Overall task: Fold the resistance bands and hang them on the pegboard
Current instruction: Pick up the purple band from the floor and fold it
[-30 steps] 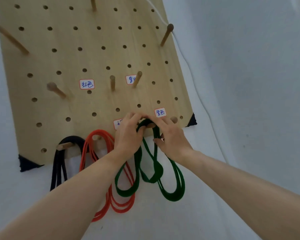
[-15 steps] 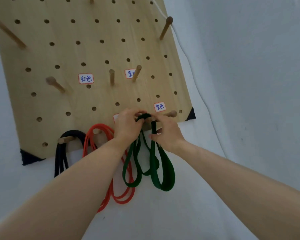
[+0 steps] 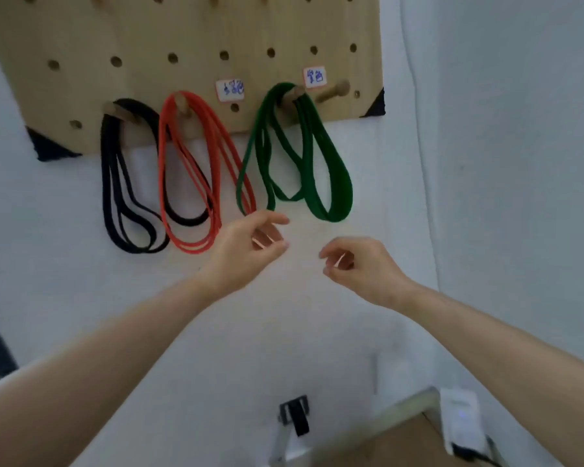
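Green band (image 3: 341, 193) hangs on the pegboard (image 3: 182, 28); its white labels (image 3: 315, 76) bear blue handwriting, too blurred to read. Left hand (image 3: 246, 247) and right hand (image 3: 361, 267) hover loosely curled, empty.

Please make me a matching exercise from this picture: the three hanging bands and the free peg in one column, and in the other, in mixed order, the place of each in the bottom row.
Things:
1. black band
2. red band
3. green band
4. bare peg

Places, as seen in the picture:
a. on the second peg from the left
b. far right, with nothing on it
c. on the leftmost peg
d. on the third peg from the left

Pairs: 1-c, 2-a, 3-d, 4-b
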Action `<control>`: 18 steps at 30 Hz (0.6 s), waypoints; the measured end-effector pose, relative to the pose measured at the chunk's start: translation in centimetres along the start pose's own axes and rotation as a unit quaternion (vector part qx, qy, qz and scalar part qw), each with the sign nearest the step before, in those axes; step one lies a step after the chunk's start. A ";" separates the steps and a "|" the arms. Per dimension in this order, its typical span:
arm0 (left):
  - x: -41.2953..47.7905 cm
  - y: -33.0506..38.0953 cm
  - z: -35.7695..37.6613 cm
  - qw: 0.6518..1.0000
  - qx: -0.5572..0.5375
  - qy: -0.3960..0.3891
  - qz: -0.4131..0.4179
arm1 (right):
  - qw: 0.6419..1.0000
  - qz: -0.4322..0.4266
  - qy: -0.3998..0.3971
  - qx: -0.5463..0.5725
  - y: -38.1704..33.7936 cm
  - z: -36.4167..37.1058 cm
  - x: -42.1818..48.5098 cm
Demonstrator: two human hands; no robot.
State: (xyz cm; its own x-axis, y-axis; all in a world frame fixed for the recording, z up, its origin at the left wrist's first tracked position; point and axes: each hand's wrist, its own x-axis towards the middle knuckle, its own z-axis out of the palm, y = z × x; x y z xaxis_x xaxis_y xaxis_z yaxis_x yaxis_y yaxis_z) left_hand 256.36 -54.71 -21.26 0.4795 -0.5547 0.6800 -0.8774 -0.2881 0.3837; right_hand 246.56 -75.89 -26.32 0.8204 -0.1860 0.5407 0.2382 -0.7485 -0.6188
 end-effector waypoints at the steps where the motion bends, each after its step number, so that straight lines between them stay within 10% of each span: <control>1: -2.2 -0.7 1.4 0.999 -0.014 -0.032 -0.015 | 0.999 0.017 -0.047 -0.009 1.5 1.1 -1.6; 18: -40.5 -9.1 27.5 0.871 -0.098 -0.349 -0.333 | 0.806 0.275 -0.500 -0.157 22.4 19.3 -30.2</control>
State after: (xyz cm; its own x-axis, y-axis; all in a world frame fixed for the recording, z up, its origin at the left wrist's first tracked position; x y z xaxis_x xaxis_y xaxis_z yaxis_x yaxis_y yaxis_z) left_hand 244.46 -51.07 -69.46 0.6937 -0.6745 -0.2527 -0.3559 -0.6260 0.6939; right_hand 237.15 -74.71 -67.52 0.8033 -0.0556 -0.5930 -0.3188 -0.8811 -0.3493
